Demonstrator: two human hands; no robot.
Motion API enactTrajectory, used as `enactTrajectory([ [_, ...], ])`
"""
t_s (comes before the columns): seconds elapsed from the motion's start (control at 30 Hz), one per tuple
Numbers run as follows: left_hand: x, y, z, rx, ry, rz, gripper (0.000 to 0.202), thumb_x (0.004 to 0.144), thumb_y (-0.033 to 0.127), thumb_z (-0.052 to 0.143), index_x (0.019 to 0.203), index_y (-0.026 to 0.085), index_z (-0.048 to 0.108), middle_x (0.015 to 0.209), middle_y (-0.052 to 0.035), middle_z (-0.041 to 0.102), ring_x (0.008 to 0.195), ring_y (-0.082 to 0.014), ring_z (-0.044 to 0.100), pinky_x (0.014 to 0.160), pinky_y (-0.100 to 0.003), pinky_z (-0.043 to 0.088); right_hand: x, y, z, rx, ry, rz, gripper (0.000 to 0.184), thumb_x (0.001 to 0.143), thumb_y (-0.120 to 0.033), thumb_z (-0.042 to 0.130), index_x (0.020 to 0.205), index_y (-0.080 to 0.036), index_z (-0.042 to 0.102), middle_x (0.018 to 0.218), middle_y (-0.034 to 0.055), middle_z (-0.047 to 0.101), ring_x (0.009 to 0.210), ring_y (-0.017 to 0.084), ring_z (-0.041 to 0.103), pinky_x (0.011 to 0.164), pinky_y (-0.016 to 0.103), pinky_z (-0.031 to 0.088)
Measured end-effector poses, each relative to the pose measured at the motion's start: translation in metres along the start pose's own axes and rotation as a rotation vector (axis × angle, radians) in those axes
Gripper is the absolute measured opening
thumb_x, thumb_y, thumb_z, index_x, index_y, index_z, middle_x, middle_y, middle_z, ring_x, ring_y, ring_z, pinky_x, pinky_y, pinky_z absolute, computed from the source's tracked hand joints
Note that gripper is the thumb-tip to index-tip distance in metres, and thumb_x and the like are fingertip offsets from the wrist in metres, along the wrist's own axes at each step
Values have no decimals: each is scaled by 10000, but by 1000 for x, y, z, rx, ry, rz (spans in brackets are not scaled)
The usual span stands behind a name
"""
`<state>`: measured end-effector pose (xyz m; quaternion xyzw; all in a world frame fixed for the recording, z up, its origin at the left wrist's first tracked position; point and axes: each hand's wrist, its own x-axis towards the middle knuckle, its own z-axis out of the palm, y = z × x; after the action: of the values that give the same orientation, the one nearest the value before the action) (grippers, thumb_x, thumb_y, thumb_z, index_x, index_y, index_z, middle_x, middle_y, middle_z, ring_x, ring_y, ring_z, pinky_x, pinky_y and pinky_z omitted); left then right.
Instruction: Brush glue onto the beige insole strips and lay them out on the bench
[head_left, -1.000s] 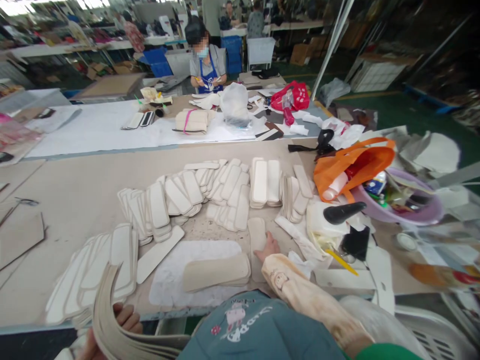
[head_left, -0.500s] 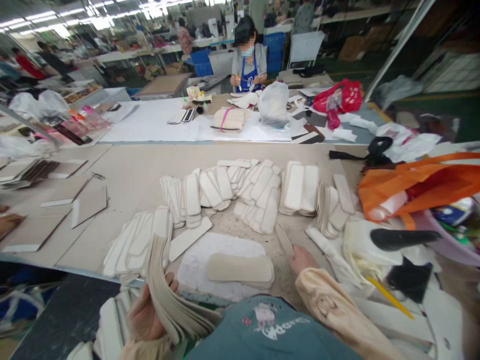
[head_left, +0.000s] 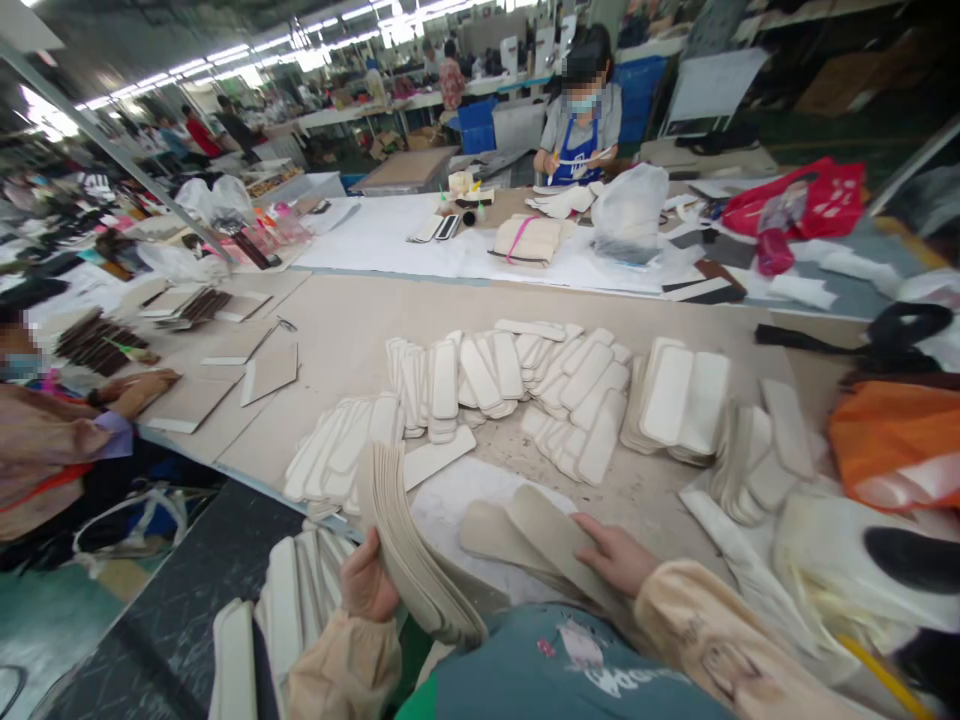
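Worktable [head_left: 337,325]: round-ended strip piles [head_left: 480,370] were laid out at twelve o'clock; apparently unplaced were a bent stack [head_left: 397,530], gripped by left hand [head_left: 371,580] at seven, and a single strip [head_left: 559,528], held by right hand [head_left: 619,556] at five.

Your worktable [head_left: 330,350]: it had a tan top.
White sheet [head_left: 444,492]: it lay flat near your edge, beneath a few beige strips [head_left: 484,530].
Pale strips [head_left: 442,385]: these lay in overlapping piles, curving around the sheet's far side.
Left end: flat brown panels [head_left: 271,373] lay apart from your piles.
Right end: a black strap [head_left: 810,338] lay beyond them.
Far table [head_left: 390,240]: it held a tied bundle [head_left: 525,240], a clear bag [head_left: 634,210] and a red bag [head_left: 806,205].
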<state>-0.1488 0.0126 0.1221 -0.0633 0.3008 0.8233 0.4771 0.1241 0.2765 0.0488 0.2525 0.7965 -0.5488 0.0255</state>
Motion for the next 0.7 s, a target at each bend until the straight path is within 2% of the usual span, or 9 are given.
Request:
enactTrajectory([
  [0.17, -6, 14, -23, -42, -107, -74, 411, 881, 130, 295, 1035, 156, 675, 1063, -99, 694, 1023, -218, 632, 1006, -418, 416, 37, -21, 42, -73, -217, -130, 556, 695, -219, 521, 1249, -246, 538, 1107, 27, 660, 1007, 224, 602, 875, 311, 439],
  [0.27, -12, 17, -37, -84, -134, -66, 422, 891, 134, 280, 1059, 151, 667, 1105, -98, 676, 1064, -210, 611, 1040, -411, 378, 54, -22, 52, -148, -294, -132, 624, 686, -198, 531, 1307, -239, 495, 1185, 39, 627, 1048, 225, 590, 896, 303, 433],
  [0.37, -16, 17, -45, -95, -152, -42, 406, 899, 158, 296, 1082, 153, 659, 1138, -97, 658, 1100, -213, 586, 1062, -397, 347, 66, -21, 57, -314, -325, -94, 639, 706, -193, 547, 1337, -255, 462, 1186, 45, 626, 1053, 220, 586, 899, 296, 432],
  [0.47, -18, 17, -41, -66, -146, -71, 378, 897, 162, 332, 1061, 176, 672, 1115, -67, 672, 1115, -215, 574, 1086, -388, 314, 73, -21, 59, -464, -290, -58, 610, 732, -188, 548, 1336, -181, 468, 1158, 128, 612, 1047, 271, 572, 895, 368, 434],
  [0.57, -15, 15, -29, -28, -120, -69, 344, 892, 159, 372, 1026, 185, 689, 1094, -40, 682, 1096, -200, 588, 1089, -350, 318, 71, -30, 58, -493, -111, -79, 515, 738, -176, 551, 1250, -122, 548, 1141, 175, 583, 1064, 296, 534, 919, 423, 415],
  [0.63, -10, 11, -21, -11, -95, -56, 314, 885, 169, 407, 1008, 178, 696, 1068, -34, 693, 1069, -202, 606, 1082, -337, 333, 66, -47, 54, -358, 32, -127, 421, 785, -244, 545, 1189, -135, 591, 1141, 161, 584, 1073, 274, 526, 942, 417, 409],
  [0.67, -6, 9, -18, -5, -81, -55, 299, 877, 168, 425, 995, 175, 700, 1044, -33, 702, 1054, -205, 615, 1080, -338, 339, 62, -61, 50, -230, 65, -147, 399, 817, -299, 529, 1179, -148, 596, 1137, 149, 593, 1062, 258, 537, 943, 409, 415],
  [0.7, -2, 7, -14, 0, -65, -55, 284, 868, 164, 444, 981, 174, 704, 1021, -32, 711, 1041, -211, 622, 1079, -345, 343, 57, -77, 45, -75, 43, -163, 405, 847, -355, 501, 1194, -162, 584, 1122, 132, 608, 1038, 239, 558, 929, 396, 432],
])
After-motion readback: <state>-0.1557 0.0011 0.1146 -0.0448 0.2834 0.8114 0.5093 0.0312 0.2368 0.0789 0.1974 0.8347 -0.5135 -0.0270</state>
